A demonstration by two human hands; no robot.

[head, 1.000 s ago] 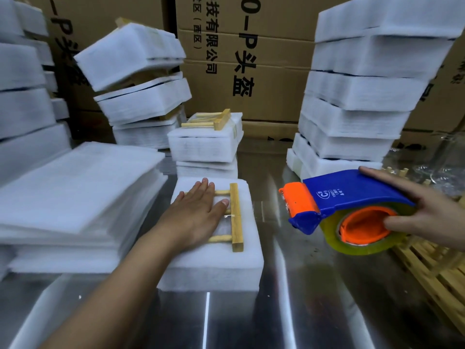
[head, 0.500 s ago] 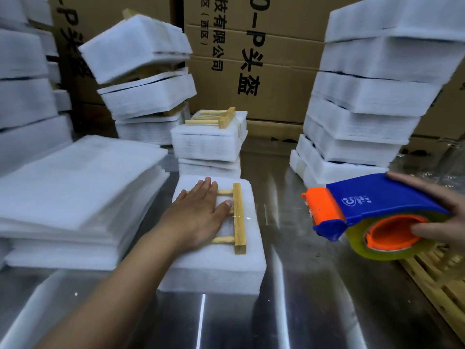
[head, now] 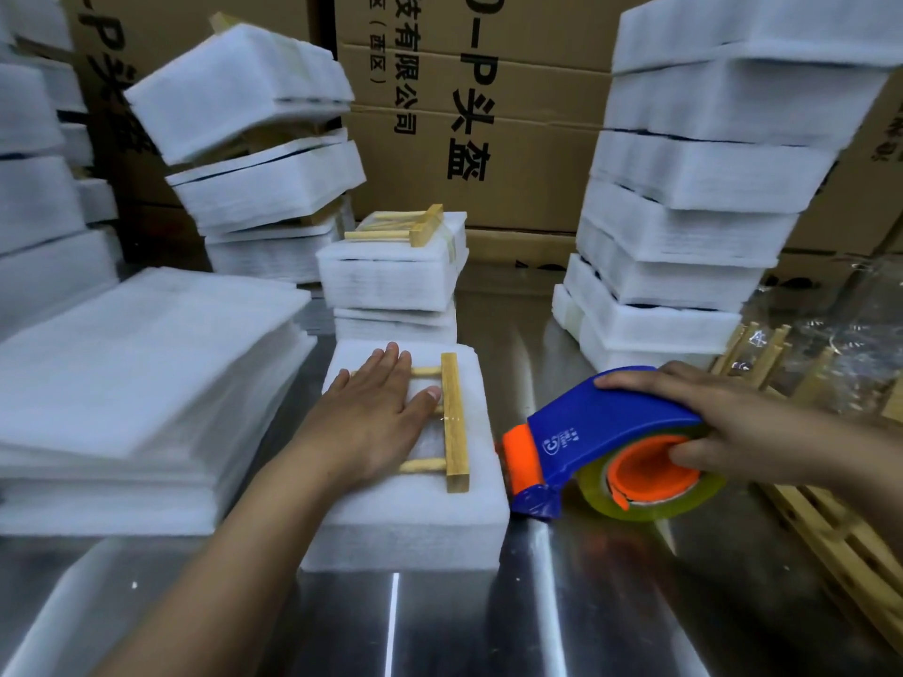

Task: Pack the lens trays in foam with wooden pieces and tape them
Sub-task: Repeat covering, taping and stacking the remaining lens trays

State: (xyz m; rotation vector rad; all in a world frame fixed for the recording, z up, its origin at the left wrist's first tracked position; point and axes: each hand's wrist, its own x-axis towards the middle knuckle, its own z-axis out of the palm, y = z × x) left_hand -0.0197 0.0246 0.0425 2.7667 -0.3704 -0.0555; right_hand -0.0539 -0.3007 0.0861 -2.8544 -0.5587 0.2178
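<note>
A white foam-wrapped packet (head: 415, 515) lies on the steel table in front of me. A wooden piece (head: 454, 422) with a long bar and short cross pegs rests on top of it. My left hand (head: 371, 422) lies flat on the packet, fingers spread, covering the left ends of the pegs. My right hand (head: 728, 422) grips a blue and orange tape dispenser (head: 601, 437) with a roll of clear tape. The dispenser's orange nose sits at the packet's right edge, low by the table.
Tall piles of foam packets (head: 684, 197) rise at right and back left (head: 254, 153). A stack of flat foam sheets (head: 137, 383) is at left. A finished packet with wood (head: 396, 266) sits behind. Wooden pieces (head: 762, 354) lie at right. Cardboard boxes (head: 464, 114) close the back.
My right hand has brought the tape dispenser left and down, from mid-air to the packet's right edge. My left hand has stayed pressed on the packet.
</note>
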